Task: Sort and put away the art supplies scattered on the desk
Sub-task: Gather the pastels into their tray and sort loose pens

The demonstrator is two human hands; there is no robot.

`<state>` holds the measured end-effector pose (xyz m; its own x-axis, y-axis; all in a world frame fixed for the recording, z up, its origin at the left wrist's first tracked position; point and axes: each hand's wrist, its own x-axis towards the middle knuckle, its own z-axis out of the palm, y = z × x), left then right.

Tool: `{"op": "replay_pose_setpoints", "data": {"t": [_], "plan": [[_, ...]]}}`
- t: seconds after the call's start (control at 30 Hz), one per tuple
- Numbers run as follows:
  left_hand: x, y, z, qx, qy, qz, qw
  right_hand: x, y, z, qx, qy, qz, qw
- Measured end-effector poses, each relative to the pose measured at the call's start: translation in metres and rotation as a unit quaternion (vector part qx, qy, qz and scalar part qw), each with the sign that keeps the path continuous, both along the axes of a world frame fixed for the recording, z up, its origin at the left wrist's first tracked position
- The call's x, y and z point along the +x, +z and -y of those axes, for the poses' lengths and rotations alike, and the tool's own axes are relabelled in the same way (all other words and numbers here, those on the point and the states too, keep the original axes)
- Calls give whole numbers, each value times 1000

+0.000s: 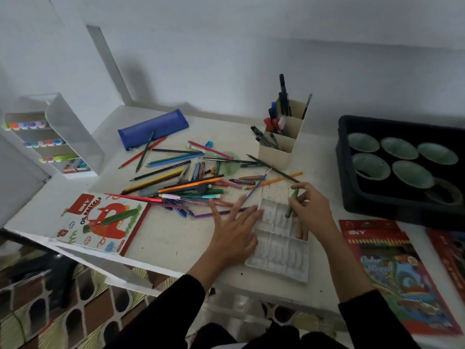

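Two hands at the tray (279,260) — left hand (234,230) spread flat on it, right hand (312,207) pinching a green crayon (289,211) — advise seating it squarely in a free slot.

On the desk (176,238) the pencils (181,182) lie centrally, a pouch (153,128) behind them and a holder (279,149) to their right. A pastels box (100,222) lies front left, and what seems a moulded insert (279,250) front centre.

Home art desk (176,238), scattered pencils (176,177)

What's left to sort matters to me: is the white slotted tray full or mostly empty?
Mostly empty: the white tray shows bare slots, with only a few sticks at its right edge.
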<state>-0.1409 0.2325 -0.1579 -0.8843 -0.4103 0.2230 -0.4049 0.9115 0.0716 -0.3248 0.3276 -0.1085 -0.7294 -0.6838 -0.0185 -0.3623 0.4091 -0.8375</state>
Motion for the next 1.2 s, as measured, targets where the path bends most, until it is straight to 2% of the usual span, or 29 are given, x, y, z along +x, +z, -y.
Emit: {"op": "replay_pose_setpoints", "data": {"t": [0.2,0.37,0.77,0.93,1.0,1.2], "plan": [[-25,-3,-9,55,47,27,997,-17,-9,-23,75,22,-64,995],[-23,-2,-8,82,53,42,994,-14,-18,-23,81,22,-75,994],[-17,1,-5,137,105,-2,985,2,-33,-12,97,5,-112,989],[-13,-3,6,86,72,6,994,10,-42,-17,84,24,-170,981],[-9,-8,15,67,46,11,997,11,-40,-15,87,24,-162,983],[6,-7,50,12,25,0,1000,11,-18,5,172,24,-194,966]]}}
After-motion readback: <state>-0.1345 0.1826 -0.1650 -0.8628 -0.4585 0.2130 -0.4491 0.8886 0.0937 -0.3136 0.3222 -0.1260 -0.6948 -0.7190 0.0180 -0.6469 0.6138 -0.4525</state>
